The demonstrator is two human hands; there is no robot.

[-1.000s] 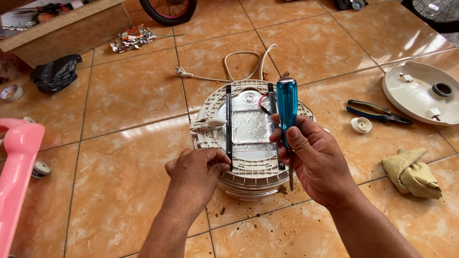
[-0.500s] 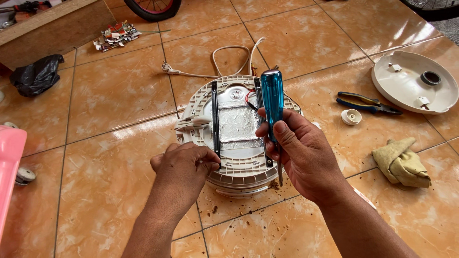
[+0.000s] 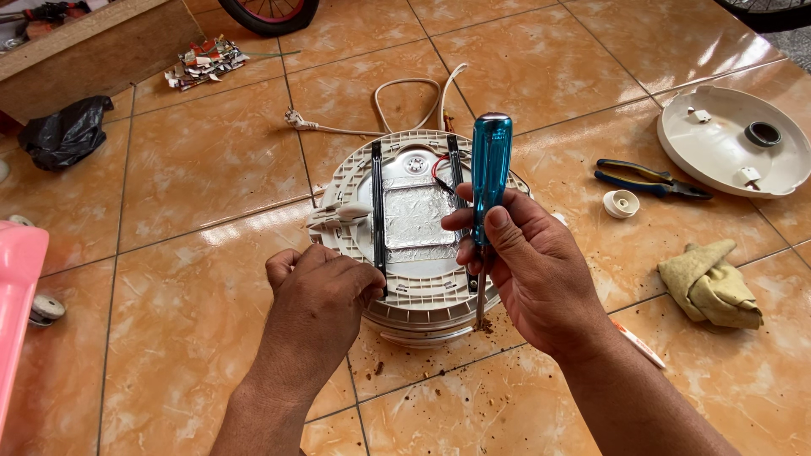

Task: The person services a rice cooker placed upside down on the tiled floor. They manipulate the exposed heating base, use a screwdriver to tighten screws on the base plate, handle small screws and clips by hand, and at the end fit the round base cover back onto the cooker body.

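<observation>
Right grip: the right hand [image 3: 541, 270] was closed around a blue-handled screwdriver [image 3: 488, 181], held upright, its tip down at the near rim of the appliance.
Left grip: the left hand [image 3: 321, 295] had fingers curled and pressed on the near-left edge of the round white appliance base [image 3: 414, 236]; whether it pinched anything could not be told.
Between the grips: foil patch [image 3: 420, 215] and two black strips on the base.
Beyond the base: white power cord [image 3: 397, 105] on the tiled floor [image 3: 194, 279].
Right of the right grip: pliers [image 3: 646, 179], small white cap [image 3: 621, 203], white round cover [image 3: 726, 143], yellow rag [image 3: 710, 283].
</observation>
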